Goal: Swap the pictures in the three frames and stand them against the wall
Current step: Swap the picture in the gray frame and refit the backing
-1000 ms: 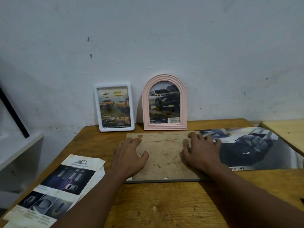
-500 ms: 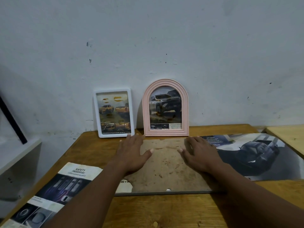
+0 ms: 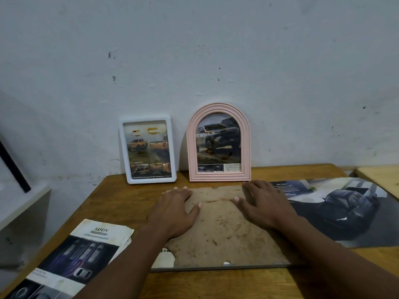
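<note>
While the third frame [image 3: 237, 266] lies face down on the table [image 3: 129, 201], the left hand [image 3: 174, 212] and right hand [image 3: 264, 207] have slid inward, flat and straight-fingered on its backing [image 3: 220, 231], likely seating it. Beyond, the white frame [image 3: 149, 149] and pink frame [image 3: 219, 143] already lean against the wall [image 3: 194, 50].

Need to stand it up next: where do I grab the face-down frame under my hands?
Probably the near edge of the face-down frame, from your side: its grey rim lies exposed there. The far edge sits close to the pink arched frame, and the car poster lies at its right. The left hand and right hand rest flat on its backing.
</note>
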`<action>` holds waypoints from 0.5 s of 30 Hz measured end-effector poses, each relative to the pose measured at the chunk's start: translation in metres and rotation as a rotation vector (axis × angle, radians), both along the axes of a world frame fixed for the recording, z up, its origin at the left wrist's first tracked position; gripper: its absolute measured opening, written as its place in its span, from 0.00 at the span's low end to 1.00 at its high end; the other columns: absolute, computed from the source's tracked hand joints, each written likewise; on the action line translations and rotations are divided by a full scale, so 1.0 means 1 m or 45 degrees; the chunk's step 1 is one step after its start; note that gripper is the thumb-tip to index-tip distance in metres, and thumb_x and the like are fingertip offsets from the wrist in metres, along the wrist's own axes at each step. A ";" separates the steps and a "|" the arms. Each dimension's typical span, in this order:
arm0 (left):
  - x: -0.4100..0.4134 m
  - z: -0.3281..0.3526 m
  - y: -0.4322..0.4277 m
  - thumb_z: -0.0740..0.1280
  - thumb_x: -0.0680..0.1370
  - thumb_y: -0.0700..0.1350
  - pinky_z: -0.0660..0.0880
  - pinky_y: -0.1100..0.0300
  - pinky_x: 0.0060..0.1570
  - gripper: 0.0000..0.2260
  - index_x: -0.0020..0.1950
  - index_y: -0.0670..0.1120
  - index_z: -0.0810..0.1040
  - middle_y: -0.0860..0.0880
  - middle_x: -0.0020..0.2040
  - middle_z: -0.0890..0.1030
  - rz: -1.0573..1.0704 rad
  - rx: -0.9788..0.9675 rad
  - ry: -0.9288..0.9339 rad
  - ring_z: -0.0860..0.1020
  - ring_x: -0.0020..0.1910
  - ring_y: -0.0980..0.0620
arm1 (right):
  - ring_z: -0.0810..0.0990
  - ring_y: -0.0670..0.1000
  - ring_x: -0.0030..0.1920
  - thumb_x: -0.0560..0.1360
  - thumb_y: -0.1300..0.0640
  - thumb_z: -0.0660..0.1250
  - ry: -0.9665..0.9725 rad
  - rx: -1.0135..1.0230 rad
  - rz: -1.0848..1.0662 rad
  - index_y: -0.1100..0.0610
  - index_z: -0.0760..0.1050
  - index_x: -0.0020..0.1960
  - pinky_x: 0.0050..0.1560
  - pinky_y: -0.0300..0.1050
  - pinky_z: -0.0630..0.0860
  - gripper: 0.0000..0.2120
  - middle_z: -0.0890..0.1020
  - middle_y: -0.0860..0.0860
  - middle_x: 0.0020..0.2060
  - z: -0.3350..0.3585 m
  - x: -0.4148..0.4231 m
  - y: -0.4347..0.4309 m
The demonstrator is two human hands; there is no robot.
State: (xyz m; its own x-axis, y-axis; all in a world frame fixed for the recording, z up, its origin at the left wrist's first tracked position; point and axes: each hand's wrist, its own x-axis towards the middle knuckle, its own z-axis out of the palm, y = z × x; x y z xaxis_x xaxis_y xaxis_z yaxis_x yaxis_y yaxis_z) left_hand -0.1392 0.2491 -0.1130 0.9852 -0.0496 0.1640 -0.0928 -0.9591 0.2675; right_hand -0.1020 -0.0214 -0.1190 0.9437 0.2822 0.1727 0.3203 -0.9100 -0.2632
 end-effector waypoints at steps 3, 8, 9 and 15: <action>-0.001 0.004 -0.003 0.58 0.80 0.66 0.64 0.50 0.74 0.28 0.77 0.54 0.70 0.51 0.78 0.69 -0.005 0.087 0.029 0.64 0.78 0.48 | 0.63 0.50 0.73 0.79 0.32 0.50 -0.037 -0.004 0.012 0.48 0.68 0.71 0.69 0.57 0.67 0.30 0.69 0.47 0.73 0.001 -0.001 0.001; -0.009 0.006 -0.009 0.57 0.81 0.64 0.63 0.51 0.74 0.26 0.75 0.53 0.71 0.51 0.77 0.70 -0.002 0.129 0.000 0.66 0.76 0.49 | 0.64 0.51 0.71 0.80 0.34 0.48 -0.100 -0.071 0.049 0.48 0.74 0.67 0.69 0.55 0.66 0.28 0.70 0.47 0.71 0.004 -0.005 0.000; -0.010 0.006 -0.010 0.57 0.81 0.64 0.64 0.50 0.74 0.26 0.75 0.53 0.72 0.50 0.77 0.70 0.000 0.125 0.000 0.66 0.76 0.49 | 0.64 0.51 0.71 0.79 0.34 0.46 -0.127 -0.097 0.044 0.48 0.75 0.66 0.69 0.55 0.66 0.29 0.70 0.48 0.71 0.004 -0.006 0.001; -0.017 0.004 -0.020 0.57 0.81 0.63 0.74 0.54 0.58 0.25 0.74 0.52 0.72 0.48 0.68 0.72 0.224 0.150 -0.028 0.71 0.65 0.50 | 0.70 0.49 0.58 0.79 0.35 0.48 -0.156 -0.144 -0.002 0.48 0.75 0.62 0.55 0.49 0.75 0.26 0.75 0.49 0.59 -0.001 -0.007 0.004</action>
